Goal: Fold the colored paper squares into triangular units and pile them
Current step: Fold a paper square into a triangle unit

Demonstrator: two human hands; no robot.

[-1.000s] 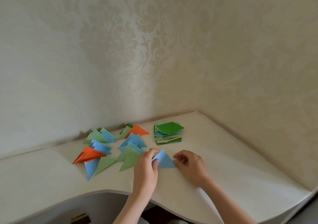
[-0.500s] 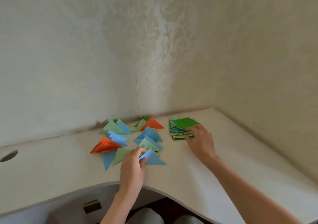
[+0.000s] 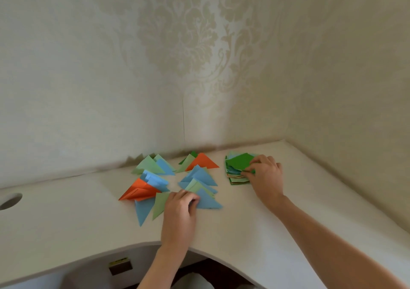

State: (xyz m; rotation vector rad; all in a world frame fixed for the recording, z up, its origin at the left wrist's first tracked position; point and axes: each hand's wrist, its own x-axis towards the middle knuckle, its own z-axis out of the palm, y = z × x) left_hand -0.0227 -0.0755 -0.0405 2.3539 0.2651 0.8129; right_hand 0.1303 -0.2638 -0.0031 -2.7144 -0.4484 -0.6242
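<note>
Several folded triangular units in blue, light green and orange lie scattered as a pile [image 3: 155, 184] on the white desk [image 3: 66, 226]. My left hand [image 3: 179, 211] rests at the pile's near edge, its curled fingers holding a blue folded triangle [image 3: 208, 201] down among the others. To the right stands a stack of unfolded paper squares [image 3: 237, 169] with a dark green sheet on top. My right hand [image 3: 266, 175] lies on that stack and pinches the right corner of the top green sheet between thumb and fingers.
The desk sits in a corner, with wallpapered walls right behind the pile and to the right of the stack. A round cable hole [image 3: 10, 201] is at the far left. The desk's front edge curves inward near my left wrist.
My left hand carried the blue triangle left and set it against the pile. My right hand left the triangle, reached to the stack of squares, and now pinches the top green sheet.
</note>
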